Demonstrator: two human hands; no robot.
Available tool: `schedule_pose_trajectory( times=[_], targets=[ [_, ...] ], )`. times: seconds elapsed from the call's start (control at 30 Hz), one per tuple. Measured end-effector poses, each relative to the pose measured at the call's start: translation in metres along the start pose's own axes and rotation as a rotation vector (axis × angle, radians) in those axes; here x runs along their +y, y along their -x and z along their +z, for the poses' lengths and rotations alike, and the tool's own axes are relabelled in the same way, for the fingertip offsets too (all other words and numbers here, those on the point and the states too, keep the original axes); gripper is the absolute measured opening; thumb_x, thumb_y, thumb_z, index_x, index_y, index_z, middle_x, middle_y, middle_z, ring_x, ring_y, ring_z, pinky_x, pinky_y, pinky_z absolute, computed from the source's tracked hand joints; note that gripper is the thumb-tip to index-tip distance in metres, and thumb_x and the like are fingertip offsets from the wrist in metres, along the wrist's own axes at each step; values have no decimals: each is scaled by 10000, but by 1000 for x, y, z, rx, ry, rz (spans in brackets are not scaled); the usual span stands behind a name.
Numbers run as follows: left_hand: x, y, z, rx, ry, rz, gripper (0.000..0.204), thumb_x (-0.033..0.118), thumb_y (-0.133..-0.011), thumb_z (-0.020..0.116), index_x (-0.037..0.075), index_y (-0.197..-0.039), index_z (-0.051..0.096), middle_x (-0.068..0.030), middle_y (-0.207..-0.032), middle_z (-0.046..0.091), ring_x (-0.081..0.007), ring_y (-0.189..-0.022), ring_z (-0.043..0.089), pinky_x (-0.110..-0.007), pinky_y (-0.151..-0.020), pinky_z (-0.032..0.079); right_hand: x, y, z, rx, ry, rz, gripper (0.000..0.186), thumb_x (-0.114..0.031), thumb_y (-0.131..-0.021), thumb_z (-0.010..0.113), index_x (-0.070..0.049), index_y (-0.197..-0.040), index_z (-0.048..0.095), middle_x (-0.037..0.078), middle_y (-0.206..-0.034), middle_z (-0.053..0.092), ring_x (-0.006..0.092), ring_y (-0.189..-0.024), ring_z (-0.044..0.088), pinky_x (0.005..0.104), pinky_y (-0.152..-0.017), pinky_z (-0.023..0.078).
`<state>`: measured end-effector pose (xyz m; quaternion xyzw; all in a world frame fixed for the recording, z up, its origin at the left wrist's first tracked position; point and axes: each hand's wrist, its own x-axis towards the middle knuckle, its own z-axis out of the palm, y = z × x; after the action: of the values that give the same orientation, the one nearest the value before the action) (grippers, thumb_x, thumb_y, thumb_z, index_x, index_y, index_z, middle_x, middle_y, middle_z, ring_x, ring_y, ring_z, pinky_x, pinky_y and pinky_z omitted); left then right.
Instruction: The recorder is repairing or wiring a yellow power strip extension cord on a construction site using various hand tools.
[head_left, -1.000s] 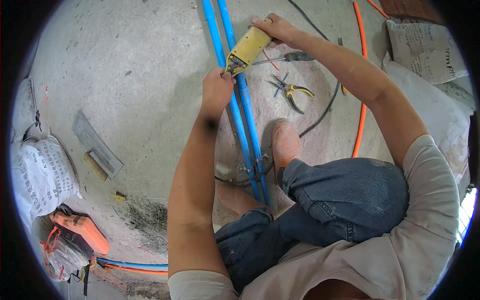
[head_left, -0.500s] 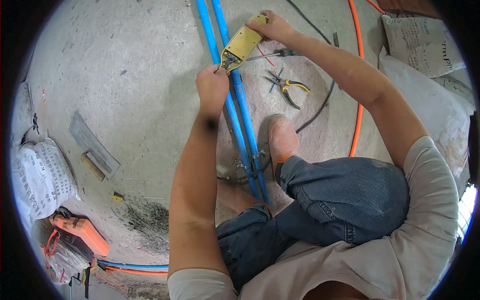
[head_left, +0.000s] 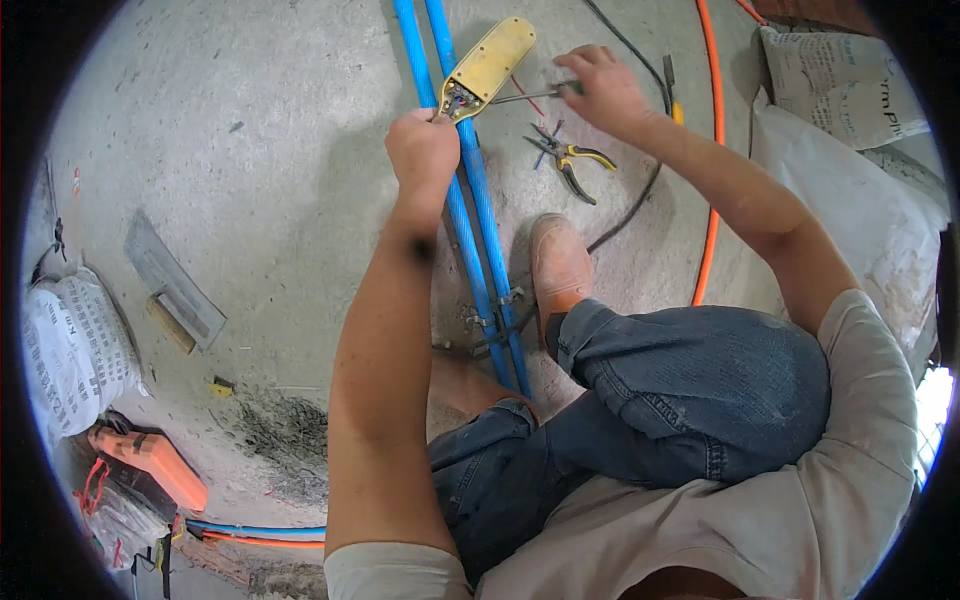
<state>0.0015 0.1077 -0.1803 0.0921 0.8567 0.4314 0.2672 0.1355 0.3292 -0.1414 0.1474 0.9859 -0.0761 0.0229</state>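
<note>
My left hand (head_left: 420,155) grips the narrow end of a yellow oblong device (head_left: 488,70), where small wires and terminals show inside an opening. The device is over two blue ribbed conduits (head_left: 480,230). My right hand (head_left: 610,95) is at the dark green handle of a screwdriver (head_left: 530,96), fingers apart and bent over it. Yellow-and-black pliers (head_left: 570,160) lie just below, beside short thin wire pieces.
A trowel (head_left: 190,295) and white sacks (head_left: 75,345) lie at left, with an orange case (head_left: 165,465) below. An orange conduit (head_left: 712,240), dark cable (head_left: 640,215) and more sacks (head_left: 840,90) are at right. My legs (head_left: 700,390) and foot are on the concrete floor.
My right hand has let go of the device's far end and moved right and down to the screwdriver. My left hand still holds the device, slightly higher in the picture.
</note>
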Motion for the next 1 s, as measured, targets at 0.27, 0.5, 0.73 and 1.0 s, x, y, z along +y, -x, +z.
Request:
schedule_pose_trajectory(
  times=[0.27,0.5,0.73,1.0],
  targets=[
    [4,-3,0,-52,31,-65,209,170,-794,600,22,-879,721,-218,-794,673,-354,-793,669,-417,-745,511,64,27,2,-329,-21,98,456,-190,-799,657,-108,-1235,550,125,-1150,580,313,-1042,581,389,-906,466],
    [7,-2,2,-57,-10,-89,212,175,-791,595,28,-875,723,-216,-807,675,-355,-795,667,-415,-756,513,34,81,-57,-211,-418,62,428,-150,-804,699,-78,-1199,553,130,-991,621,251,-889,623,342,-786,494],
    [-2,-7,3,-44,-2,-63,213,170,-782,590,27,-865,722,-224,-826,672,-372,-810,658,-424,-760,509,-24,56,-117,-68,-460,131,358,-149,-828,704,-61,-1147,566,84,-890,595,159,-790,563,298,-726,474],
    [-2,-6,4,-42,22,-81,223,172,-763,588,37,-872,728,-228,-839,669,-385,-824,650,-435,-771,503,-38,33,-116,-46,-403,-6,333,-188,-825,694,-57,-1105,572,136,-805,601,238,-694,598,342,-666,492]
  ],
)
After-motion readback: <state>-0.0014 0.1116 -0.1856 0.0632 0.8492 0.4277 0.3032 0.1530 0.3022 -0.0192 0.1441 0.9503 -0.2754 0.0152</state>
